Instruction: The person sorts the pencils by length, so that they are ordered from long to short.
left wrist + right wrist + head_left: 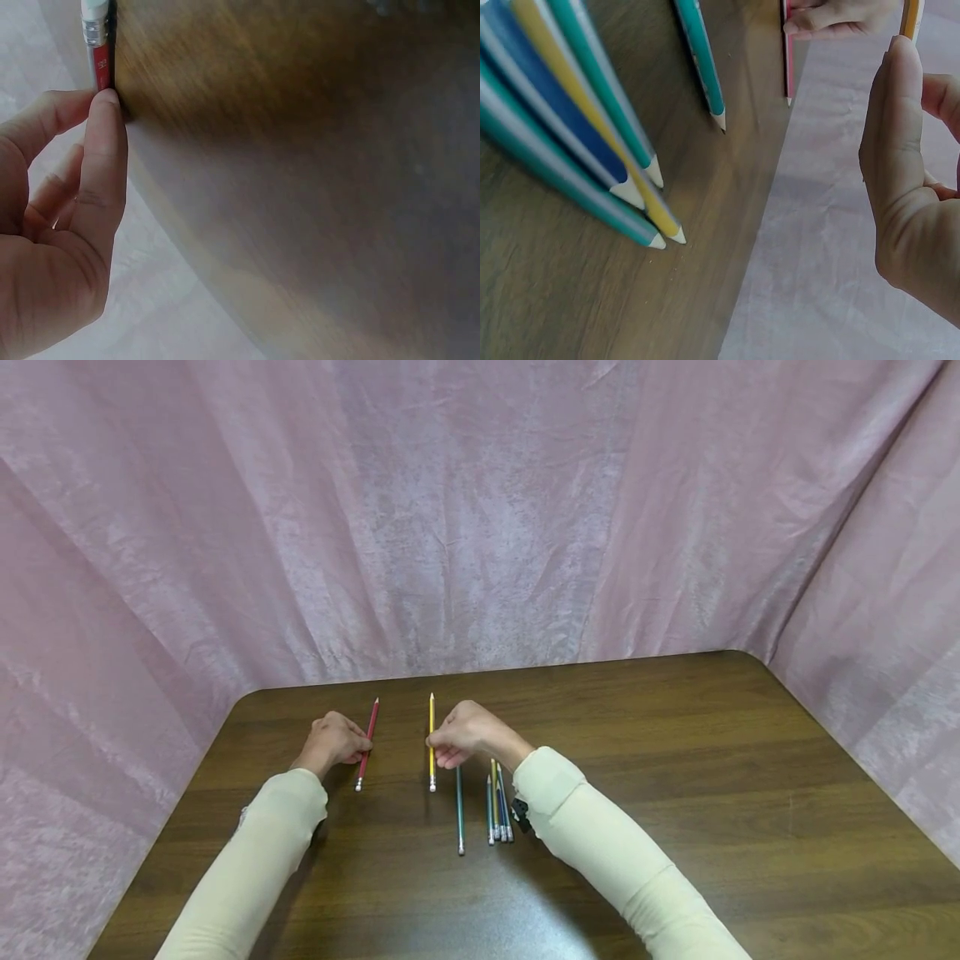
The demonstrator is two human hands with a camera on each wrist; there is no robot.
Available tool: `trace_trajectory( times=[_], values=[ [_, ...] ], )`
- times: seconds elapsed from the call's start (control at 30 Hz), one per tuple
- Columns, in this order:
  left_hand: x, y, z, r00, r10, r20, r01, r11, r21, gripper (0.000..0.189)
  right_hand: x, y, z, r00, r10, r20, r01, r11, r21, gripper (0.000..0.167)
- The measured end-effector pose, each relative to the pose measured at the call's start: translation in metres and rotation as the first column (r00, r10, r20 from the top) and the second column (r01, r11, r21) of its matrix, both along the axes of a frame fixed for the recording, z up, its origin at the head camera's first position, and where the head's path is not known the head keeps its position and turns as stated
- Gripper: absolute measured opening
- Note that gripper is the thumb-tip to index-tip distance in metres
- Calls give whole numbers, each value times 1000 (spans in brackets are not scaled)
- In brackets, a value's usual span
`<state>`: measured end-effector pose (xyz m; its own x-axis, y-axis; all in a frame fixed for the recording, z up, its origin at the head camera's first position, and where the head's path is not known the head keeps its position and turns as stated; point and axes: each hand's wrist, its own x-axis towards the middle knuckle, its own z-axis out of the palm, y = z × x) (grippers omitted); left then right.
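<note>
My left hand pinches a red pencil between thumb and fingertips. The left wrist view shows its grip just below the metal band and white eraser. To the right, my right hand pinches a yellow pencil by its lower half, tip pointing away from me. In the right wrist view, only a short piece of that pencil shows above the fingertips. A lone green pencil lies on the table just nearer than the right hand, its far end hidden behind that hand in the head view.
Beside the lone pencil lies a bunch of green, blue and yellow pencils, partly under the right forearm in the head view. The brown wooden table has rounded far corners. Pink curtains hang behind it and at both sides.
</note>
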<state>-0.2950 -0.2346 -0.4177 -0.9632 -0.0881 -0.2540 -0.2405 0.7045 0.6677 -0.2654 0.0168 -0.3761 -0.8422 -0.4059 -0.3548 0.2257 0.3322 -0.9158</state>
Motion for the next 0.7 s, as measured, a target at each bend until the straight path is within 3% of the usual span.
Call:
trace_trajectory(
  times=[0.7],
  values=[
    [-1,0,-1,1000,26,11,-27,999,22,13,-8,-32,-3,1000,-16,20,16,1000,0,16]
  ],
)
